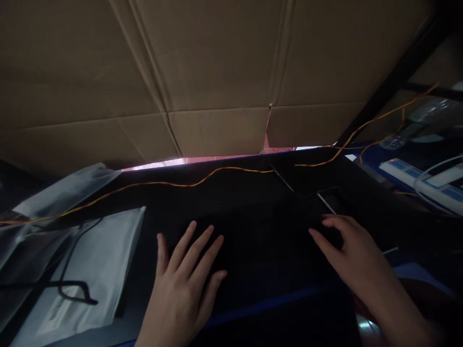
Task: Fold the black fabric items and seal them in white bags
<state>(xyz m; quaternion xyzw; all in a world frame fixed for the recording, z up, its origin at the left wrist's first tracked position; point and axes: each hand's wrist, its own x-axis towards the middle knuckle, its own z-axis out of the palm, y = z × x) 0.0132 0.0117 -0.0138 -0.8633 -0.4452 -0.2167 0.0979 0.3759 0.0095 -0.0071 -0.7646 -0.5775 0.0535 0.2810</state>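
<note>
My left hand (188,277) lies on the dark tabletop (249,231) with its fingers spread, holding nothing. My right hand (349,241) is to the right, thumb and fingertips apart and slightly curled, with nothing visible between them. Just beyond its fingers lies a dark phone (332,198) with a pale edge; whether they touch is hard to see in the dim light. Farther back sits another flat dark device (294,176) with a thin light edge, partly lost against the table.
A twisted red-and-yellow wire (188,184) runs across the table's back. Frosted plastic bags (108,260) lie at the left, with a thin black bent piece (85,291) over one. Cardboard (217,62) stands behind. A white power strip (419,178) is at the right.
</note>
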